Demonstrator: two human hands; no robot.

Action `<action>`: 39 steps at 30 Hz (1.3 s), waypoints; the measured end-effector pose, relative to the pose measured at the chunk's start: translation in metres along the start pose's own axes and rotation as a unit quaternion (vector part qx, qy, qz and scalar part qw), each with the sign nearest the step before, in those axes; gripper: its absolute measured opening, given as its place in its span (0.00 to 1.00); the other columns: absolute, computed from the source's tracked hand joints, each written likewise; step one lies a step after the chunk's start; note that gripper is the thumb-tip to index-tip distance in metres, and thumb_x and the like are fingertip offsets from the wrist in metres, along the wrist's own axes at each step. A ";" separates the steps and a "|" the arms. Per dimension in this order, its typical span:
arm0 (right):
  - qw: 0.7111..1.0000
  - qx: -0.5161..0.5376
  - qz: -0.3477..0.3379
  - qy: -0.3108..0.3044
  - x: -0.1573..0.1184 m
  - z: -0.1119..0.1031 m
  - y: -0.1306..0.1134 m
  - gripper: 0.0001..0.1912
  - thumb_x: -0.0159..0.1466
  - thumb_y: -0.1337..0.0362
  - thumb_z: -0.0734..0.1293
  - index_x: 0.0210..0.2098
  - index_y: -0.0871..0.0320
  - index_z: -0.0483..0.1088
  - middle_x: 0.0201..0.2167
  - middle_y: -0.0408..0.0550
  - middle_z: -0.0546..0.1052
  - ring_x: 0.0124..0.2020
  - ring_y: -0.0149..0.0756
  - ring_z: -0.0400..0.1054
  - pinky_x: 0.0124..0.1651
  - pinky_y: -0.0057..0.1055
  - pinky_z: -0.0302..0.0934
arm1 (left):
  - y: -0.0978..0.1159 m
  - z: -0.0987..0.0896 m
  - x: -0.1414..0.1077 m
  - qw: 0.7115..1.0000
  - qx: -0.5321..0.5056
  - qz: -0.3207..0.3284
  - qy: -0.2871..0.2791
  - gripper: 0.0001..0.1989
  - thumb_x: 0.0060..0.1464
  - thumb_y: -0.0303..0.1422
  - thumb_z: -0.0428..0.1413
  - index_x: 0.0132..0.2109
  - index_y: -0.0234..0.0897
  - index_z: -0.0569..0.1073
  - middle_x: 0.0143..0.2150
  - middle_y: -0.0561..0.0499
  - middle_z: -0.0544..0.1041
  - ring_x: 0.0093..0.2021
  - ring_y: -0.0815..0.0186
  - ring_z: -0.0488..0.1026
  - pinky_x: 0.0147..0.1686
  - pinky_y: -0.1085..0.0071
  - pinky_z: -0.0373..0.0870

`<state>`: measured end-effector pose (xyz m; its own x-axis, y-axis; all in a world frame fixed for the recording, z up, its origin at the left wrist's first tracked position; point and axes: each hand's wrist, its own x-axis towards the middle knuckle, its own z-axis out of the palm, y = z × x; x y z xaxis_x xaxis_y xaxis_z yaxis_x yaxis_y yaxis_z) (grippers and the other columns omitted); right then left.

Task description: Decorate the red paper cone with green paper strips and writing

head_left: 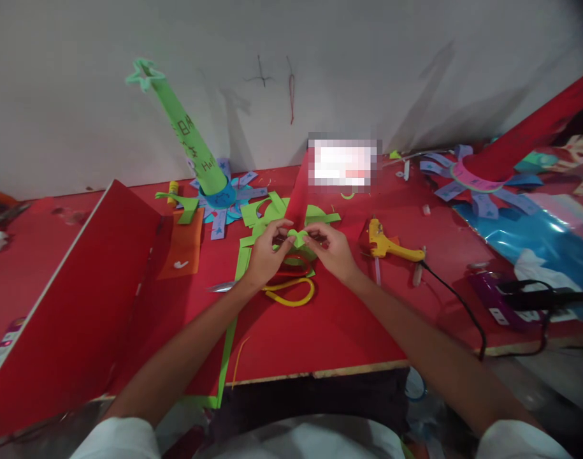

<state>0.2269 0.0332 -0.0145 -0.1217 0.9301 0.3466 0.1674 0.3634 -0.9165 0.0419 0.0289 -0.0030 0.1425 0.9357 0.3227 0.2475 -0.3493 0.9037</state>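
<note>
Both hands meet over the middle of the red table. My left hand (267,252) pinches the left side of a small green paper piece (298,239). The paper's right side is between the fingers of my right hand (334,248). Behind the hands, a red cone (298,197) rises from among green paper cutouts (272,207). Scissors with red and yellow handles (291,293) lie just below the hands, their blades pointing left under my left forearm. A long green paper strip (229,347) runs down to the table's front edge.
A yellow glue gun (391,245) with a black cord lies right of my hands. A red board (85,293) leans at left. A green paper cone (190,134) stands back left, a red one (534,137) back right. Orange paper (180,245) lies near the board.
</note>
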 end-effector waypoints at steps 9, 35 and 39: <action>1.000 -0.008 -0.002 -0.003 0.000 -0.001 -0.003 0.17 0.67 0.45 0.68 0.37 0.53 0.73 0.32 0.46 0.79 0.32 0.38 0.74 0.40 0.36 0.70 | 0.001 -0.001 0.000 1.000 0.029 0.010 0.001 0.10 0.63 0.39 0.58 0.47 0.39 0.74 0.40 0.51 0.76 0.40 0.67 0.74 0.40 0.71 0.71; 1.000 -0.001 -0.005 -0.017 -0.003 0.000 -0.006 0.18 0.69 0.44 0.65 0.36 0.53 0.70 0.34 0.46 0.77 0.34 0.37 0.71 0.37 0.34 0.66 | 0.003 -0.003 0.000 0.997 0.075 0.028 -0.012 0.14 0.66 0.46 0.56 0.44 0.39 0.75 0.40 0.50 0.77 0.39 0.66 0.74 0.39 0.71 0.71; 0.999 -0.043 -0.012 -0.030 -0.001 -0.002 -0.009 0.17 0.69 0.47 0.65 0.35 0.53 0.71 0.32 0.46 0.78 0.33 0.38 0.72 0.35 0.34 0.64 | 0.005 -0.003 -0.001 0.995 0.092 0.036 -0.009 0.17 0.66 0.47 0.55 0.36 0.38 0.72 0.31 0.54 0.72 0.32 0.68 0.69 0.34 0.70 0.66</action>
<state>0.2276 0.0292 -0.0058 -0.1839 0.9169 0.3543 0.2471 0.3920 -0.8862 0.0400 0.0266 0.0016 0.1819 0.9079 0.3777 0.4078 -0.4191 0.8112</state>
